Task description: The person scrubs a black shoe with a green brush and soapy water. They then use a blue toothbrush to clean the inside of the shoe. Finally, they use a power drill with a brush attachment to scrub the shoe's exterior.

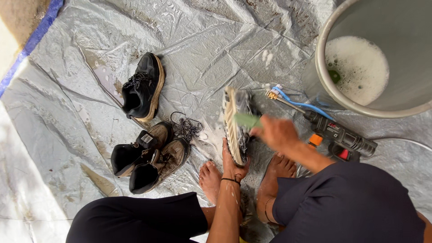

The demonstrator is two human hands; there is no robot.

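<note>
My left hand (232,162) grips the heel end of a black shoe (237,123) turned on its side, its pale muddy sole facing left. My right hand (276,131) holds a green brush (246,119) against the shoe; the hand and brush are blurred. My bare feet (210,179) rest on the wet tarp on either side of my left forearm.
A grey tarp (67,117) covers the ground. One black shoe (143,87) lies at the left, a brown pair (150,155) below it, loose dark laces (184,127) beside them. A black spray gun (335,132) lies at the right. A grey tub (396,58) holds foamy water.
</note>
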